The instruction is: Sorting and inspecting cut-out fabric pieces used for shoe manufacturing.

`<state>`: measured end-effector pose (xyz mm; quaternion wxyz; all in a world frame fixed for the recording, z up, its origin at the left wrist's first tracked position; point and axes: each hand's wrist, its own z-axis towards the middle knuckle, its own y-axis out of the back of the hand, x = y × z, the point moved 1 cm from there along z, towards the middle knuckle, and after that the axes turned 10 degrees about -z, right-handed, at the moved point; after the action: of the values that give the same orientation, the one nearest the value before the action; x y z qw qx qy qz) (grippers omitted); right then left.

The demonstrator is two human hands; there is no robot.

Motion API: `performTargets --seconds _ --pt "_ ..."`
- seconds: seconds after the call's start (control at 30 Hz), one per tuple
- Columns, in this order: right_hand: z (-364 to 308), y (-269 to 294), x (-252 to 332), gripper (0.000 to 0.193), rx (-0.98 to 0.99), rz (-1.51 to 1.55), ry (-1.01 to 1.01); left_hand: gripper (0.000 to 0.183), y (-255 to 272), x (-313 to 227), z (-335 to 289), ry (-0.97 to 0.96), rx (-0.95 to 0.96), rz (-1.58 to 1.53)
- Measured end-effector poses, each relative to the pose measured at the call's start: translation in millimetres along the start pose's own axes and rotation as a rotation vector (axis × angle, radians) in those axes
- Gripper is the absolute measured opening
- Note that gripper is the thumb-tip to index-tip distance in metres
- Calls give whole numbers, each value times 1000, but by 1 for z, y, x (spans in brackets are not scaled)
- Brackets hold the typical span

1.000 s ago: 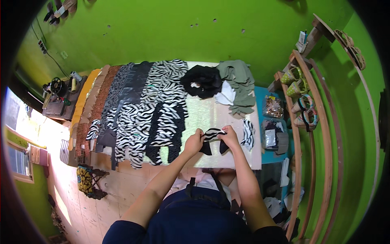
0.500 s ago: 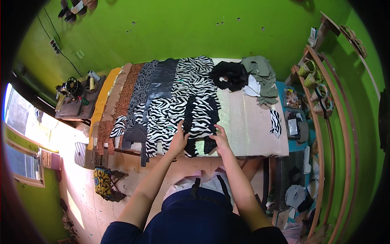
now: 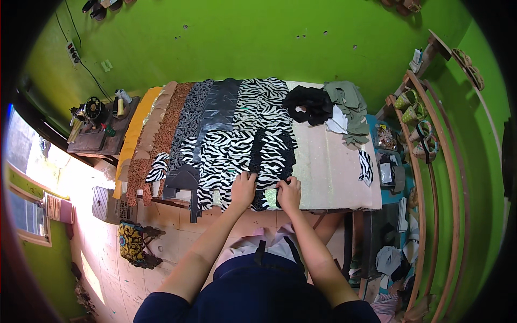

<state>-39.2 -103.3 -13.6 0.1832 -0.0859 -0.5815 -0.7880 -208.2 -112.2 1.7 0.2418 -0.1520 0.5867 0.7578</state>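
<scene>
A zebra-print fabric piece (image 3: 273,157) with black patterned sides lies over other zebra-print pieces (image 3: 215,161) near the table's front edge. At its near left corner is my left hand (image 3: 244,191), fingers curled and closed on the edge. My right hand (image 3: 289,194) pinches the near right corner, its fingertips bent down. What lies under the fingertips is hidden. Left of these are overlapping rows of cut pieces: a dark grey stack (image 3: 218,110), a grey patterned one (image 3: 189,116), a brown spotted one (image 3: 166,132), a tan one (image 3: 149,129) and a yellow one (image 3: 132,140).
A black cloth heap (image 3: 308,103) and olive green cloth (image 3: 351,110) lie at the back right of the table (image 3: 334,185). One small zebra-print piece (image 3: 365,167) sits at the right edge. A sewing machine (image 3: 92,110) stands left; a wooden rack (image 3: 421,188) with sandals stands right.
My fingers have gone from spread along the piece's near edge to curled down on it. Both hands are lower and the piece lies flatter. The view has shifted slightly.
</scene>
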Motion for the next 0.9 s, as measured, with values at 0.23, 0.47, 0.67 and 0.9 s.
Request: performTargets --seconds 0.23,0.47,0.67,0.9 --pt "-3 2 -7 9 46 43 73 10 -6 -21 5 -84 -71 55" --pt "33 14 -40 12 9 168 207 17 -38 -42 43 -94 55 -39" --pt "103 13 -95 16 -20 59 95 18 -68 -72 116 -91 58 -60" --pt "205 17 -133 43 -61 -124 92 27 -108 -100 200 -7 30 -134"
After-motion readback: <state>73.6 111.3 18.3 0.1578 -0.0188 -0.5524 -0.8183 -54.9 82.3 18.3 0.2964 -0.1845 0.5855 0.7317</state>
